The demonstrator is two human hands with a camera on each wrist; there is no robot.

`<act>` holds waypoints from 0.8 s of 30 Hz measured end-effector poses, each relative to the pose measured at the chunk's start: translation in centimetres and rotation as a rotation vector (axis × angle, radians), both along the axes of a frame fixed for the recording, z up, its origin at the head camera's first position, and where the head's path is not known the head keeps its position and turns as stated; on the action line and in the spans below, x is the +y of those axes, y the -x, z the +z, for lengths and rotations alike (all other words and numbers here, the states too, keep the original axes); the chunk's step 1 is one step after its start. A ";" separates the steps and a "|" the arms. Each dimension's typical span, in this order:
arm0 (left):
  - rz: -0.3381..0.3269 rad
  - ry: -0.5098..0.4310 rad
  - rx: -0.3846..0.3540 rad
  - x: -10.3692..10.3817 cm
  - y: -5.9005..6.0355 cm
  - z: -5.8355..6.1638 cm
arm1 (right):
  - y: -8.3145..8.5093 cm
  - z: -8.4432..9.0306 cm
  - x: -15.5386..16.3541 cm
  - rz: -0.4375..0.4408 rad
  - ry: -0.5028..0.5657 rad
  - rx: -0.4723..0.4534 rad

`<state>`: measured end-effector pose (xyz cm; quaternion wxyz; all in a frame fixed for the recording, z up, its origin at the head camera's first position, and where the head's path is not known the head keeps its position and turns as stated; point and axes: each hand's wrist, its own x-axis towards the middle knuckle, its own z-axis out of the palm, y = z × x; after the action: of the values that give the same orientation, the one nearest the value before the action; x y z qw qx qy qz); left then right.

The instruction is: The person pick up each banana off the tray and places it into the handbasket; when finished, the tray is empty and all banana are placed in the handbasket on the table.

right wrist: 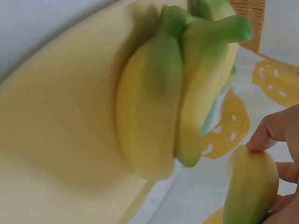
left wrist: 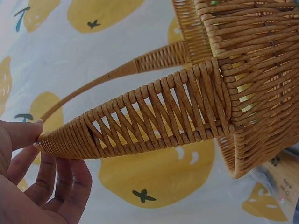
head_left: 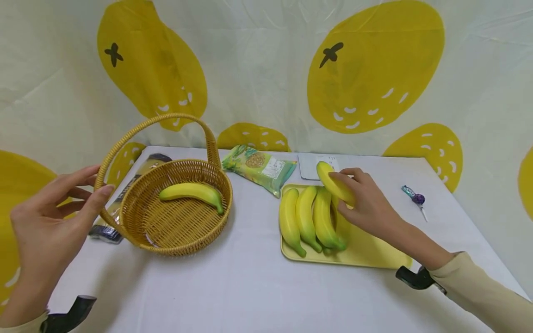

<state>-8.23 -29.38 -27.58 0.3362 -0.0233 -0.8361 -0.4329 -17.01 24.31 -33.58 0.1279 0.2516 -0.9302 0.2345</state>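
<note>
On the left in the head view, my left hand (head_left: 52, 219) pinches the handle (head_left: 125, 138) of a round wicker basket (head_left: 176, 249) between thumb and fingers. In the left wrist view, the fingertips lie at the top of the handle's arch (left wrist: 135, 119). One yellow banana (head_left: 191, 190) with a green end lies inside the basket. My right hand (head_left: 370, 203) grips another banana (head_left: 329, 178) above a yellow tray (head_left: 381, 247). Several bananas (head_left: 307, 217) lie side by side on the tray's left part, seen close up in the right wrist view (right wrist: 152, 107).
A green food packet (head_left: 262, 169) lies between basket and tray, towards the back. Behind the tray is a flat whitish packet (head_left: 308, 166). To the right lies a wrapped lollipop (head_left: 416, 199). A dark-ended bag (head_left: 110, 233) sits partly hidden behind the basket.
</note>
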 end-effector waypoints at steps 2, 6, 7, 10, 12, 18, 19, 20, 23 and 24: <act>-0.009 -0.010 0.007 -0.1 0.1 -0.1 | 0.2 0.2 -0.5 0.015 0.001 0.010; -0.016 -0.015 0.013 -0.2 0.0 -0.2 | 0.5 0.6 -1.5 0.053 -0.007 0.035; -0.013 -0.012 0.010 -0.2 0.0 -0.2 | 0.6 0.7 -1.7 0.062 -0.011 0.038; 0.006 0.000 -0.004 -0.1 -0.1 -0.1 | 0.8 1.0 -2.6 0.090 -0.017 0.038; 0.016 0.006 -0.013 0.0 -0.2 0.0 | 0.9 1.3 -3.2 0.107 -0.018 0.035; 0.021 0.016 -0.015 0.0 -0.2 -0.1 | 1.4 2.1 -4.9 0.167 -0.011 0.048; 0.020 0.015 -0.014 0.0 -0.1 -0.1 | 1.4 2.2 -5.3 0.178 -0.009 0.050; 0.019 0.015 -0.014 0.0 -0.1 -0.1 | 1.5 2.3 -5.6 0.187 -0.007 0.050; 0.020 0.018 -0.017 0.0 -0.1 0.0 | 1.6 2.6 -6.6 0.216 -0.004 0.048; 0.022 0.021 -0.020 0.1 -0.1 0.0 | 1.7 2.7 -7.0 0.226 -0.003 0.050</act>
<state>-8.15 -29.32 -27.58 0.3323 -0.0131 -0.8441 -0.4206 -18.69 17.33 -30.84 0.1233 0.3608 -0.8928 0.2398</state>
